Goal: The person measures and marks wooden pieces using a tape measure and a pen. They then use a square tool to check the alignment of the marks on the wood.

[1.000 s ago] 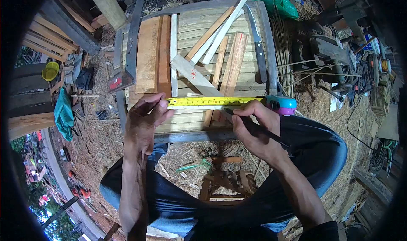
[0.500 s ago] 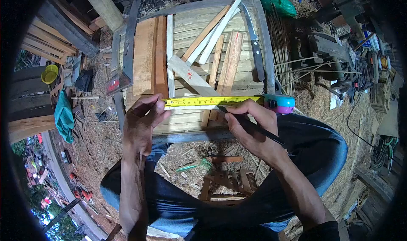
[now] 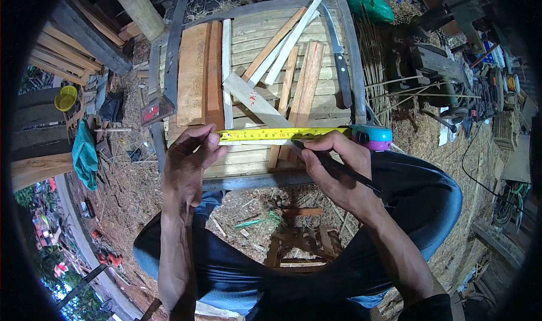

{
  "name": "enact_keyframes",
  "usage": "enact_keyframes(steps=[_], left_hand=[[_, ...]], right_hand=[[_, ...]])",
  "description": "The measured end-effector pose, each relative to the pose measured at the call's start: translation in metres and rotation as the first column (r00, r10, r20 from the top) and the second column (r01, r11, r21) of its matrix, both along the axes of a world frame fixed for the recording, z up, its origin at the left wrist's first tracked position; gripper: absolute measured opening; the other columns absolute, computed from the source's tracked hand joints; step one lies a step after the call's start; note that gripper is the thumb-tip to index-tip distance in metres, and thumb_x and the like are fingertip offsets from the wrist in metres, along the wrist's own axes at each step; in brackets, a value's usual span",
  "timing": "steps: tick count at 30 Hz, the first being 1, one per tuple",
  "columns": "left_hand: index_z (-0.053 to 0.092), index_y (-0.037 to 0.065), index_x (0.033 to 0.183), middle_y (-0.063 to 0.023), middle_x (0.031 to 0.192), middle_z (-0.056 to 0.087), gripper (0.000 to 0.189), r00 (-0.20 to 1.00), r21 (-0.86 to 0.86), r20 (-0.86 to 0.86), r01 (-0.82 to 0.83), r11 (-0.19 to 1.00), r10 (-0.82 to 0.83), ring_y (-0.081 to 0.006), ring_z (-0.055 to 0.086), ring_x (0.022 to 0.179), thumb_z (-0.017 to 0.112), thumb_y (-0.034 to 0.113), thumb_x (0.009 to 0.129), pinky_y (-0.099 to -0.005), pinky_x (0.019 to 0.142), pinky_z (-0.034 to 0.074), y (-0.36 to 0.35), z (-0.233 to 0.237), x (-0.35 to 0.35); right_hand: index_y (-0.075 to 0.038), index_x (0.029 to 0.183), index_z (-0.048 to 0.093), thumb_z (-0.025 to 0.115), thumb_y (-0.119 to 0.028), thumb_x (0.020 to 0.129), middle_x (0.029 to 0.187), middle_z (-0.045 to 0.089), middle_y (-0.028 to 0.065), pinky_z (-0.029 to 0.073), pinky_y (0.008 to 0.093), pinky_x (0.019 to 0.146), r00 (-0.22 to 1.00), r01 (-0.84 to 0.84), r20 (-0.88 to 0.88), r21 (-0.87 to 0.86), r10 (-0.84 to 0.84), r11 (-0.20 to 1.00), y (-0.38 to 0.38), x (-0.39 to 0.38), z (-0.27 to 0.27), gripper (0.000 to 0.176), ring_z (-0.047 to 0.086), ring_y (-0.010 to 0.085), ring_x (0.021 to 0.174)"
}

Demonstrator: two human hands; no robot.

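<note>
A yellow tape measure blade (image 3: pixel 254 134) is pulled out sideways, its teal and pink case (image 3: pixel 372 137) at the right end. A thin pale wood strip (image 3: pixel 243 143) runs just below the blade. My left hand (image 3: pixel 195 151) pinches the blade's free end and the strip's left end between thumb and fingers. My right hand (image 3: pixel 341 166) is closed on a dark pencil (image 3: pixel 358 178), its tip near the blade's lower edge. The right fingers also reach over the blade beside the case. Part of the strip is hidden behind this hand.
On the slatted wooden table (image 3: pixel 254 24) lie wide brown boards (image 3: pixel 192 75), several narrow strips (image 3: pixel 293 44), a marked grey-white piece (image 3: pixel 254 101) and a black-handled knife (image 3: pixel 342 75). A hand saw (image 3: pixel 158 112) rests along the left edge. Wood shavings cover the ground.
The pencil and right hand have shifted very slightly right along the strip. The left hand and tape measure stay nearly in place.
</note>
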State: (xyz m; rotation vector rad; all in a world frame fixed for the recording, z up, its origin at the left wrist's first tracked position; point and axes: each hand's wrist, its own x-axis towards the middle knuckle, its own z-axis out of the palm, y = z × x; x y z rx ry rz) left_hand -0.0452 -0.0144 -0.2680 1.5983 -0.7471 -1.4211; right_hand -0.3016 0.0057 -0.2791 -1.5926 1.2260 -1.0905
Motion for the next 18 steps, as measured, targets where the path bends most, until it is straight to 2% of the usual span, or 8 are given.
enact_keyframes(steps=[2, 4, 7, 9, 12, 14, 18], left_hand=[[0.060, -0.006, 0.113, -0.0160, 0.108, 0.064, 0.037, 1.000, -0.007, 0.001, 0.002, 1.000, -0.002, -0.0207, 0.065, 0.094, 0.073, 0.015, 0.085, -0.0304, 0.086, 0.058, -0.0002, -0.0022, 0.0011], [0.060, -0.006, 0.113, -0.0164, 0.108, 0.064, 0.037, 1.000, -0.019, -0.003, 0.001, 1.000, -0.001, -0.0212, 0.065, 0.094, 0.073, 0.015, 0.085, -0.0311, 0.086, 0.058, -0.0012, -0.0016, 0.0018], [0.059, -0.008, 0.113, -0.0175, 0.108, 0.063, 0.038, 1.000, -0.011, 0.011, 0.029, 1.000, -0.029, -0.0225, 0.065, 0.096, 0.072, 0.015, 0.086, -0.0328, 0.087, 0.058, -0.0008, 0.0002, 0.0020], [0.052, -0.009, 0.122, -0.0149, 0.111, 0.060, 0.047, 0.996, 0.008, 0.027, 0.081, 0.997, -0.082, -0.0207, 0.061, 0.102, 0.069, 0.019, 0.089, -0.0300, 0.091, 0.054, -0.0007, -0.0002, 0.0024], [0.059, -0.008, 0.113, -0.0175, 0.108, 0.063, 0.039, 0.999, -0.020, 0.015, 0.035, 0.999, -0.035, -0.0229, 0.065, 0.097, 0.072, 0.017, 0.086, -0.0314, 0.087, 0.057, -0.0001, -0.0017, 0.0020], [0.059, -0.007, 0.113, -0.0171, 0.107, 0.063, 0.039, 0.999, -0.023, 0.007, 0.040, 0.999, -0.040, -0.0222, 0.065, 0.096, 0.072, 0.017, 0.086, -0.0310, 0.087, 0.057, 0.0003, -0.0032, 0.0033], [0.059, -0.006, 0.113, -0.0162, 0.107, 0.063, 0.039, 0.999, -0.030, 0.007, 0.041, 0.999, -0.041, -0.0205, 0.064, 0.095, 0.073, 0.018, 0.085, -0.0305, 0.087, 0.057, 0.0005, -0.0033, 0.0036]], right_hand=[[-0.001, 0.090, 0.059, 0.068, -0.003, 0.084, 0.072, 0.060, 0.0071, 0.044, 0.0252, 0.054, 1.000, 0.026, 0.014, 0.011, -0.026, 1.000, 0.0015, -0.0017, 0.0020, 0.011, 0.057, 0.0105, 0.061], [0.000, 0.090, 0.059, 0.068, -0.003, 0.083, 0.072, 0.060, 0.0083, 0.045, 0.0260, 0.055, 0.999, 0.027, -0.045, -0.058, -0.030, 0.998, 0.0016, -0.0082, 0.0012, 0.012, 0.058, 0.0117, 0.062], [0.000, 0.090, 0.059, 0.068, -0.003, 0.082, 0.073, 0.061, 0.0091, 0.046, 0.0266, 0.056, 0.999, 0.014, -0.032, -0.114, -0.018, 0.993, 0.0001, -0.0093, -0.0033, 0.013, 0.059, 0.0134, 0.062], [0.000, 0.090, 0.059, 0.068, -0.003, 0.082, 0.073, 0.061, 0.0095, 0.046, 0.0270, 0.056, 0.999, 0.004, -0.034, -0.086, -0.007, 0.996, 0.0016, -0.0078, -0.0023, 0.013, 0.059, 0.0141, 0.062], [0.000, 0.091, 0.059, 0.068, -0.002, 0.082, 0.074, 0.062, 0.0098, 0.046, 0.0277, 0.057, 0.999, -0.013, -0.043, -0.036, 0.011, 0.999, 0.0022, -0.0086, -0.0028, 0.013, 0.060, 0.0149, 0.063], [0.000, 0.091, 0.058, 0.068, -0.002, 0.083, 0.075, 0.062, 0.0099, 0.047, 0.0277, 0.056, 1.000, -0.016, -0.022, -0.093, 0.014, 0.996, 0.0010, -0.0080, -0.0046, 0.013, 0.059, 0.0142, 0.062], [0.000, 0.091, 0.058, 0.067, -0.002, 0.083, 0.074, 0.062, 0.0093, 0.046, 0.0273, 0.056, 1.000, -0.014, -0.007, -0.048, 0.014, 0.999, 0.0021, -0.0079, -0.0031, 0.012, 0.059, 0.0135, 0.062]])
